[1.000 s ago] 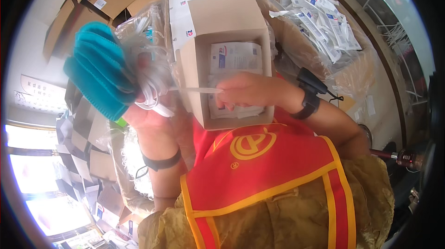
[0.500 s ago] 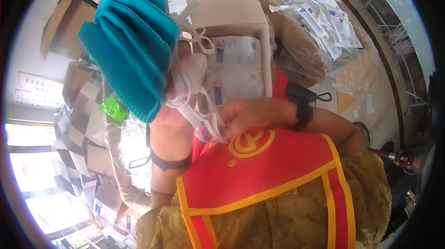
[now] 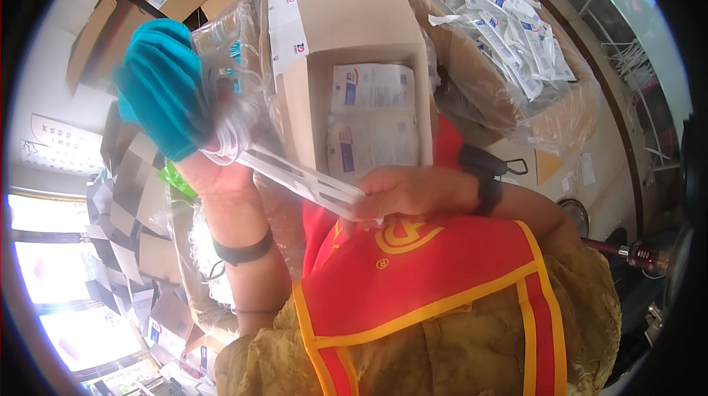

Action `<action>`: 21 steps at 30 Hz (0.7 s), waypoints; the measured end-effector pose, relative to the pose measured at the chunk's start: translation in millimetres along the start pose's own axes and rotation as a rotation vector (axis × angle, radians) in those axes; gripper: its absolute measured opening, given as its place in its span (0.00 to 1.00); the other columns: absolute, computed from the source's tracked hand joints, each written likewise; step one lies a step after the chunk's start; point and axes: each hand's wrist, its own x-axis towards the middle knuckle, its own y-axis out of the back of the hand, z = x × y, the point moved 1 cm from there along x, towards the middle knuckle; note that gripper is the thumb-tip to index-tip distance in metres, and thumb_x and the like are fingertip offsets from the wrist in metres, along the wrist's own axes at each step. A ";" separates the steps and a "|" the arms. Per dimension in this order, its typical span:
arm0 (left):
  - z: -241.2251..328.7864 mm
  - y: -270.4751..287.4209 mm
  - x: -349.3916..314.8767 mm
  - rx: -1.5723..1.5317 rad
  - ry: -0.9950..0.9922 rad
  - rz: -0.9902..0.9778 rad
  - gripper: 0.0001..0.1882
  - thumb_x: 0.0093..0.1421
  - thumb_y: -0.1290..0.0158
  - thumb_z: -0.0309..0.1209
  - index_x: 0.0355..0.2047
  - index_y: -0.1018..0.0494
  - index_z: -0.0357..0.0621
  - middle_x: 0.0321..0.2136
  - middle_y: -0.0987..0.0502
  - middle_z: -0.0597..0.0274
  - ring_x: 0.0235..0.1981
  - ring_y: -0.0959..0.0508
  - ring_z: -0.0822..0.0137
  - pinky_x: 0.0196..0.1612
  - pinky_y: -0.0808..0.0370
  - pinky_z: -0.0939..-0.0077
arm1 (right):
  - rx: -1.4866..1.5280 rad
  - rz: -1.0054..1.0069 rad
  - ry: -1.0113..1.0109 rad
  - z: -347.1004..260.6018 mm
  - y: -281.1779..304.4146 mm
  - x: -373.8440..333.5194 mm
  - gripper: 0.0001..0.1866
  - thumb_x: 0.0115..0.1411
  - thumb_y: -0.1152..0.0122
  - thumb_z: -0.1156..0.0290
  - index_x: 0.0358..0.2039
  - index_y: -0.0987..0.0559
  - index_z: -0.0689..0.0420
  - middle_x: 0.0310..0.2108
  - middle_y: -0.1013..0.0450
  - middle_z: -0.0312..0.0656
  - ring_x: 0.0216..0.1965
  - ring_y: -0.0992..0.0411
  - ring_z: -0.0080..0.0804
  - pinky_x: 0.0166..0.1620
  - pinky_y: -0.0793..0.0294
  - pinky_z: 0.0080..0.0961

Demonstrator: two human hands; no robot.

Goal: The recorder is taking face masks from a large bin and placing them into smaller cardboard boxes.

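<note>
My left hand (image 3: 219, 179) is closed round a stack of teal face masks (image 3: 161, 90), held up at the left. White ear loops (image 3: 299, 178) hang from the stack and stretch across to my right hand (image 3: 404, 191), whose fingers pinch their ends in front of my red apron (image 3: 435, 271). Just beyond my right hand stands an open cardboard box (image 3: 361, 16) with white printed packets (image 3: 372, 86) lying in it. The fingers of my left hand are partly hidden behind the masks and loops.
White boxes (image 3: 291, 9) are stacked behind the open box. A plastic-lined carton (image 3: 546, 119) of loose white packets (image 3: 516, 35) stands at the far right. More teal masks show in a clear bag behind my left hand. Cardboard cartons (image 3: 158, 256) crowd the left side.
My left hand has moved left and away from my right hand with the masks. The loops between the hands, slack and bunched before, are now drawn out straight.
</note>
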 end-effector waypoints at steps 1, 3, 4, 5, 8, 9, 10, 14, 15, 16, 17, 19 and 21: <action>2.6 4.1 0.7 0.005 0.020 -0.037 0.17 0.62 0.50 0.40 0.41 0.29 0.37 0.31 0.27 0.53 0.16 0.26 0.66 0.15 0.26 0.78 | 0.001 0.001 0.001 -4.8 -2.0 -0.2 0.20 0.68 0.51 0.56 0.37 0.22 0.62 0.27 0.33 0.30 0.28 0.38 0.15 0.34 0.38 0.13; 0.7 5.9 -4.6 -0.022 0.051 -0.100 0.18 0.62 0.49 0.41 0.40 0.30 0.36 0.28 0.30 0.55 0.13 0.28 0.71 0.11 0.29 0.77 | -0.095 0.028 -0.014 -12.9 -4.4 1.1 0.18 0.68 0.51 0.57 0.36 0.22 0.61 0.26 0.33 0.30 0.27 0.39 0.14 0.32 0.39 0.13; 3.8 12.6 -3.8 -0.024 0.046 -0.098 0.18 0.62 0.49 0.41 0.40 0.30 0.36 0.28 0.30 0.55 0.13 0.28 0.71 0.11 0.29 0.77 | -0.098 0.024 -0.017 -13.3 -5.7 1.4 0.18 0.68 0.51 0.57 0.36 0.22 0.61 0.26 0.33 0.30 0.27 0.39 0.14 0.32 0.39 0.13; 6.9 23.4 1.3 0.074 0.036 -0.185 0.18 0.61 0.48 0.41 0.40 0.30 0.37 0.28 0.30 0.56 0.13 0.28 0.71 0.12 0.28 0.78 | -0.068 0.056 -0.064 -13.7 -5.5 1.9 0.18 0.68 0.51 0.58 0.37 0.22 0.60 0.25 0.33 0.29 0.26 0.40 0.13 0.31 0.40 0.13; 17.9 28.2 0.4 0.237 -0.026 -0.278 0.17 0.60 0.48 0.42 0.42 0.29 0.41 0.34 0.27 0.53 0.15 0.27 0.69 0.19 0.25 0.78 | -0.094 0.140 -0.115 -17.2 9.4 -1.3 0.17 0.67 0.50 0.58 0.36 0.22 0.59 0.25 0.33 0.28 0.26 0.40 0.12 0.30 0.41 0.13; 23.9 28.7 -3.9 0.418 0.007 -0.357 0.17 0.60 0.47 0.40 0.42 0.29 0.40 0.33 0.26 0.54 0.16 0.26 0.67 0.21 0.24 0.77 | -0.143 0.189 -0.119 -19.5 18.6 -5.7 0.17 0.67 0.50 0.58 0.35 0.22 0.58 0.25 0.33 0.27 0.26 0.40 0.12 0.29 0.41 0.12; 33.7 29.5 -11.5 0.599 0.035 -0.431 0.17 0.59 0.46 0.38 0.43 0.29 0.40 0.33 0.26 0.55 0.18 0.26 0.66 0.23 0.24 0.75 | -0.144 0.192 -0.117 -23.5 23.9 -11.6 0.17 0.67 0.50 0.58 0.35 0.22 0.58 0.25 0.33 0.27 0.26 0.40 0.12 0.29 0.41 0.12; 61.0 25.8 -31.2 1.320 0.145 -0.730 0.18 0.57 0.44 0.32 0.46 0.30 0.37 0.31 0.23 0.60 0.25 0.23 0.61 0.32 0.23 0.68 | -0.470 0.210 -0.030 -56.7 24.9 -29.1 0.18 0.68 0.52 0.57 0.31 0.23 0.58 0.24 0.32 0.29 0.24 0.38 0.15 0.27 0.39 0.16; 57.1 14.0 -35.9 1.542 -0.011 -1.062 0.17 0.53 0.42 0.32 0.42 0.29 0.38 0.29 0.25 0.58 0.24 0.24 0.58 0.30 0.24 0.67 | -0.575 0.177 -0.049 -69.3 18.5 -31.4 0.18 0.68 0.53 0.57 0.31 0.24 0.58 0.23 0.32 0.31 0.24 0.37 0.18 0.28 0.37 0.18; 49.3 4.5 -41.6 1.737 -0.189 -1.410 0.17 0.48 0.40 0.32 0.38 0.29 0.39 0.26 0.27 0.56 0.22 0.25 0.55 0.28 0.26 0.66 | -0.678 0.149 -0.066 -78.5 12.7 -34.0 0.19 0.69 0.54 0.57 0.31 0.24 0.58 0.23 0.31 0.33 0.24 0.35 0.21 0.28 0.35 0.21; 41.9 7.4 -46.6 1.825 -0.247 -1.488 0.19 0.42 0.38 0.33 0.35 0.29 0.42 0.26 0.29 0.52 0.24 0.25 0.51 0.28 0.26 0.65 | -0.678 0.159 -0.065 -84.3 9.2 -38.7 0.19 0.69 0.54 0.57 0.31 0.24 0.58 0.23 0.31 0.33 0.24 0.35 0.21 0.28 0.35 0.21; 43.5 14.4 -54.6 1.935 -0.190 -1.412 0.18 0.42 0.38 0.34 0.33 0.29 0.41 0.27 0.28 0.54 0.24 0.25 0.52 0.27 0.27 0.62 | -0.840 0.052 -0.285 -84.4 0.7 -53.6 0.18 0.69 0.56 0.58 0.32 0.23 0.58 0.26 0.25 0.39 0.27 0.29 0.26 0.34 0.29 0.24; 51.9 31.0 -46.4 1.920 -0.239 -1.405 0.17 0.42 0.39 0.34 0.32 0.29 0.41 0.26 0.28 0.54 0.23 0.25 0.52 0.26 0.28 0.62 | -0.785 0.116 -0.193 -73.1 -2.7 -78.3 0.17 0.69 0.55 0.59 0.31 0.25 0.59 0.24 0.28 0.40 0.25 0.29 0.32 0.31 0.30 0.29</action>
